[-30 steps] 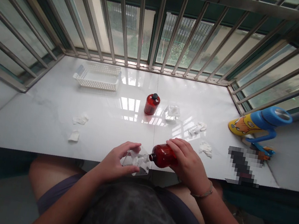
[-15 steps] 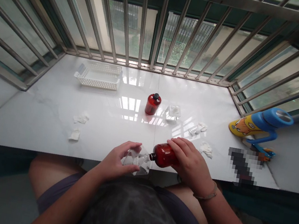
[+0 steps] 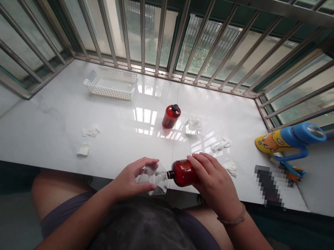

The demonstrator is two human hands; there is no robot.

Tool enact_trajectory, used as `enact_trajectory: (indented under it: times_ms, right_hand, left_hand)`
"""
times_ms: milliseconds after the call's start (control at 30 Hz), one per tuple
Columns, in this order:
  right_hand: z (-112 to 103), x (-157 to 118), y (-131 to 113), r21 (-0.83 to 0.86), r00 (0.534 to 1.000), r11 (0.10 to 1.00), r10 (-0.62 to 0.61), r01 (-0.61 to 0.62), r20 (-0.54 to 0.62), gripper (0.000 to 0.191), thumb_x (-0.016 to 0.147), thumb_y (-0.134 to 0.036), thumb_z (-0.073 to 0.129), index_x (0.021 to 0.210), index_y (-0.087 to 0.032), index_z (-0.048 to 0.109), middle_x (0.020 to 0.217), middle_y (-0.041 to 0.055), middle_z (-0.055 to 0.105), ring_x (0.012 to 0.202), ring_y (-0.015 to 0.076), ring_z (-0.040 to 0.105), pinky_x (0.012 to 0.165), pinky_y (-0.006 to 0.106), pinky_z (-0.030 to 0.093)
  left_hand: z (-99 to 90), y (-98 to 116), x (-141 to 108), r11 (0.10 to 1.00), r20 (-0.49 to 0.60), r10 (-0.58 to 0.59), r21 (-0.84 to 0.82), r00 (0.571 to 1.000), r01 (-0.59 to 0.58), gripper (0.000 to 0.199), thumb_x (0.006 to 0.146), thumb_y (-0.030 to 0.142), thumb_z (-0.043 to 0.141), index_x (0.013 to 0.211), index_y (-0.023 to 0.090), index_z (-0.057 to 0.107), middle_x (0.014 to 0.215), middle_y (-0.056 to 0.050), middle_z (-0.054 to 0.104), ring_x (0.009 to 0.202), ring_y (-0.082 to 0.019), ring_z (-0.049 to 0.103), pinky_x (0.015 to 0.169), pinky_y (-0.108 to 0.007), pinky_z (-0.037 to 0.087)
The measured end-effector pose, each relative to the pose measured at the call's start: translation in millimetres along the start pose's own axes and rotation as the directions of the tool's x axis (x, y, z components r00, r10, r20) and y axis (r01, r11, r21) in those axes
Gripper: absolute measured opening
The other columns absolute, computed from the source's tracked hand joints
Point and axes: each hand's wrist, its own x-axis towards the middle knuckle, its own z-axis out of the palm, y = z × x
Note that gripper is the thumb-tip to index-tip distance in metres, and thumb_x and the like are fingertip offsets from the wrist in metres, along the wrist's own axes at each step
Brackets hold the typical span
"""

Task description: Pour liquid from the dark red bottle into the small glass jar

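My left hand (image 3: 135, 180) is closed around a clear, faceted glass bottle (image 3: 159, 187), held tilted at the table's front edge with its neck towards the right. Wrapped over a reddish-brown bottle (image 3: 183, 172), my right hand (image 3: 211, 183) keeps it tipped on its side. The dark mouth of this bottle meets the clear neck of the glass one. Whether liquid is flowing between them is too small to tell. Beyond the hands, a second reddish-brown bottle (image 3: 171, 117) with a black cap stands upright, beside a clear square glass container (image 3: 193, 126).
A white perforated basket (image 3: 110, 91) sits at the back left. Crumpled white tissues (image 3: 91, 131) lie on both sides of the white table (image 3: 56, 131). At the right are a blue and yellow flask (image 3: 290, 138) and a blurred-out dark object (image 3: 269, 186). Metal bars (image 3: 160, 33) line the window.
Both hands and the two bottles they hold stay in almost the same place. The view has shifted very slightly.
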Motion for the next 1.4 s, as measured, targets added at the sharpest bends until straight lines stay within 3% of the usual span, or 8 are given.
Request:
enact_trajectory:
  times_ms: [767,1067,1400]
  right_hand:
    - [-12.8,10.1,2.1,-0.043,0.999,0.998,-0.037,0.037,-0.003,0.064,0.093,-0.008,0.063,0.155,-0.021,0.054,0.14,0.0159,0.069,0.13,0.0374,0.062,0.107,0.059,0.06]
    - [-16.0,13.6,2.3,-0.09,0.997,0.993,-0.072,0.071,-0.007,0.057,0.096,-0.009,0.062,0.153,-0.017,0.055,0.139,0.0167,0.069,0.129,0.0374,0.062,0.105,0.056,0.061]
    - [-15.3,13.1,3.5,-0.075,0.998,0.995,-0.068,0.067,-0.004,0.062,0.095,-0.007,0.061,0.155,-0.019,0.053,0.14,0.0159,0.069,0.131,0.0376,0.062,0.105,0.058,0.061]
  left_hand:
    - [1.4,-3.4,1.3,0.996,0.01,-0.025,-0.09,1.0,0.025,0.074,0.085,0.042,0.091,0.15,0.027,0.061,0.141,-0.015,0.067,0.133,-0.036,0.065,0.116,-0.054,0.052]
    - [2.6,-6.6,3.5,0.989,0.014,-0.017,-0.148,1.0,0.019,0.075,0.084,0.042,0.092,0.15,0.025,0.061,0.142,-0.016,0.066,0.135,-0.037,0.064,0.118,-0.055,0.05]
    - [2.5,-6.8,3.3,0.989,0.017,-0.015,-0.145,1.0,0.018,0.076,0.083,0.043,0.092,0.15,0.025,0.061,0.142,-0.015,0.067,0.134,-0.036,0.064,0.117,-0.053,0.051]
